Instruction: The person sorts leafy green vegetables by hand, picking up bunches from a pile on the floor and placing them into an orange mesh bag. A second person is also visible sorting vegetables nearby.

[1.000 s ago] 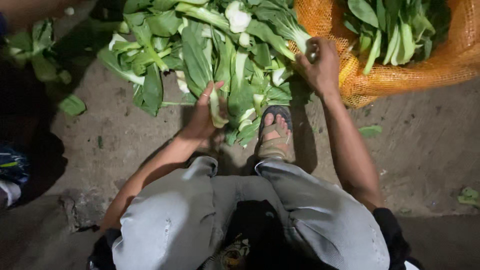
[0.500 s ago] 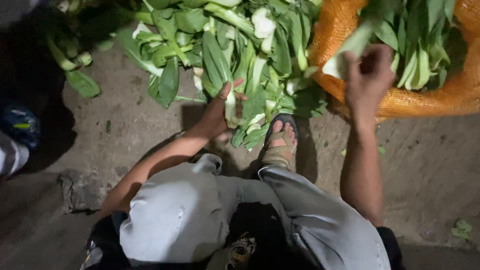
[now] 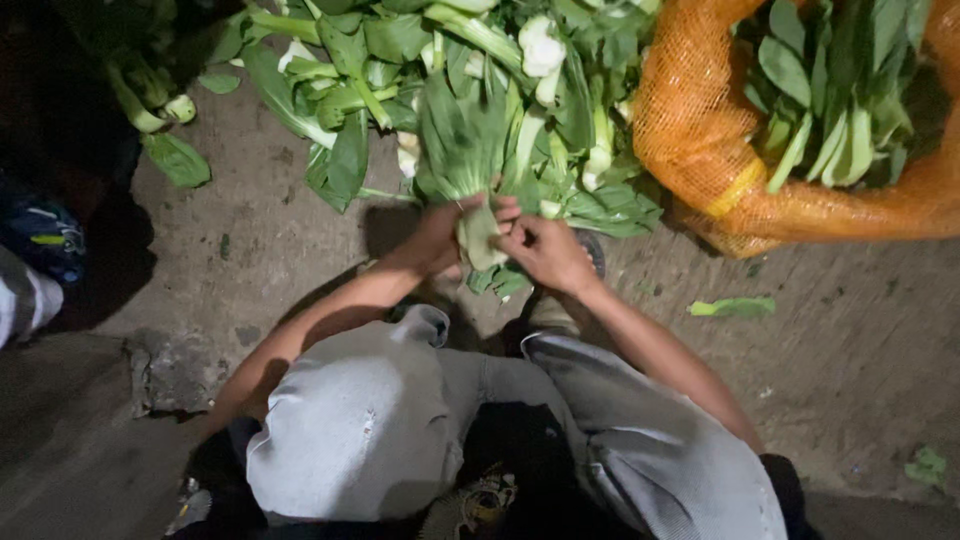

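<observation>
Bok choy head [image 3: 478, 165], green-leaved with a pale stem base, is held at the near edge of the heap, just beyond the knees, leaves fanned toward the far side. Its pale base is gripped between both hands.

Left hand [image 3: 437, 238]: closed around the left side of the stem base, fingers curled against it.

Right hand [image 3: 545, 250]: closed on the right side of the same base, fingertips pinched at the stem; the two hands are touching or nearly so.

Heap [image 3: 400, 70]: loose bok choy is spread over the ground at far centre and far left, white stem ends and dark leaves mixed. The held head is touching its near edge.

Sack [image 3: 690, 130]: orange mesh, at far right, open-topped and filled with more greens [image 3: 830, 90]. It is set just beside the heap's right edge.

Scrap leaf [image 3: 733, 306]: a single green piece is laid on the ground to the right of the right forearm, near the sack's base.

Ground [image 3: 270, 250]: rough grey concrete, dimly lit, with a broken patch at near left.

Trousers [image 3: 360, 430]: light grey, seen over both bent knees in the near centre.

Sandal [image 3: 590, 250]: partly hidden behind the right hand; little of it is seen.

Shoe [image 3: 45, 235]: a dark blue one belonging to another person is seen at the left edge.
</observation>
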Available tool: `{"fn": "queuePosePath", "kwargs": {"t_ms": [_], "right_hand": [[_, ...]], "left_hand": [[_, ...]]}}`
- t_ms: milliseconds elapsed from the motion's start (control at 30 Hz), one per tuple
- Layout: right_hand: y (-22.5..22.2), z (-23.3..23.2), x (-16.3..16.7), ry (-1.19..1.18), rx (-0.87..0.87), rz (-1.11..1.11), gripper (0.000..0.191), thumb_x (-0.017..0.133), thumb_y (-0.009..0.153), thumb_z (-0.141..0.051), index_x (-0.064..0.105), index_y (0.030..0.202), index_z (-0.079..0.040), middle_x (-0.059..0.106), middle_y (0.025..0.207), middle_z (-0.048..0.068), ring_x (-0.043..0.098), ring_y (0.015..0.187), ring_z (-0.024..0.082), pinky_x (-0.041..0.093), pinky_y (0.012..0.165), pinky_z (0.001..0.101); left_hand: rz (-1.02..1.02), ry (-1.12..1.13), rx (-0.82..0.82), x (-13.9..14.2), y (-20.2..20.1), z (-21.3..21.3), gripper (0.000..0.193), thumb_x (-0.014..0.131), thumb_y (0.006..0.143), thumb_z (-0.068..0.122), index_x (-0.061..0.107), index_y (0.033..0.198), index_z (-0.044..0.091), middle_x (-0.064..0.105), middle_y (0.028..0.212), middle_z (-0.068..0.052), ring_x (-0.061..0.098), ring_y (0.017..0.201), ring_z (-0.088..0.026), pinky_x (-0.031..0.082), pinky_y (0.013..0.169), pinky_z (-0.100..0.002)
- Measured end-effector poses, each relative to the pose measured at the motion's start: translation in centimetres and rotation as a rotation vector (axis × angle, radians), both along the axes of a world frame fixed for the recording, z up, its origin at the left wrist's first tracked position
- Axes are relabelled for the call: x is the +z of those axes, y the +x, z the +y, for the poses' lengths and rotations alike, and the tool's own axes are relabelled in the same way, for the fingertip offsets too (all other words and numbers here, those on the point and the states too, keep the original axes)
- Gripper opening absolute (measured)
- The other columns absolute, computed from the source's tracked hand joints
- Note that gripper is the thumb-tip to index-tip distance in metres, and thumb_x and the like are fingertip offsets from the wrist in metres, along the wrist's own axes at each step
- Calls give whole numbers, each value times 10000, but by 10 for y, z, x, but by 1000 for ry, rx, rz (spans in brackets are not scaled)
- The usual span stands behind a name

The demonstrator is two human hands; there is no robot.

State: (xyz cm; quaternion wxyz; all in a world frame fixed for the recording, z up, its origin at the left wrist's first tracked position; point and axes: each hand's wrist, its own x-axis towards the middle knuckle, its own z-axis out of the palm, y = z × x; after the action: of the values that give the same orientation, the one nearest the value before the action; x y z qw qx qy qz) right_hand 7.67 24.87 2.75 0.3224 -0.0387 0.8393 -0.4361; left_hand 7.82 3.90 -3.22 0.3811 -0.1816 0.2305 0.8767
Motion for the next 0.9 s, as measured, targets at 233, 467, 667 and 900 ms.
{"fn": "queuePosePath", "kwargs": {"t_ms": [233,467,667,900], "right_hand": [[-24,42,-39,54,-103,472,246,680,1022,-262,687,1095,-27,706,992,160,686,906,323,548,817,425],[-70,85,-62,511,-137,766,555,803,920,-332,557,1293,-4,633,1044,252,618,887,457,503,725,531],[-59,65,-44,643,153,686,296,707,1011,-241,613,1262,-114,615,1166,135,609,1055,311,515,853,466],[-76,19,-26,560,548,1218,498,692,778,-236,659,1275,-220,555,1471,69,541,1311,257,444,972,543]], "left_hand": [[153,-4,468,21,-43,-39,352,576,1039,153,595,1391,150,469,755,19,449,658,-106,428,626,-277],[-92,-63,301,0,-5,-12,317,643,1023,221,592,1303,83,474,691,17,493,606,-142,473,575,-330],[-269,-217,189,-8,4,8,407,618,954,235,547,1334,110,647,847,-63,677,736,-209,575,696,-374],[-147,-488,290,5,-4,5,215,671,1005,251,652,1173,119,510,668,9,475,528,-127,403,482,-304]]}}
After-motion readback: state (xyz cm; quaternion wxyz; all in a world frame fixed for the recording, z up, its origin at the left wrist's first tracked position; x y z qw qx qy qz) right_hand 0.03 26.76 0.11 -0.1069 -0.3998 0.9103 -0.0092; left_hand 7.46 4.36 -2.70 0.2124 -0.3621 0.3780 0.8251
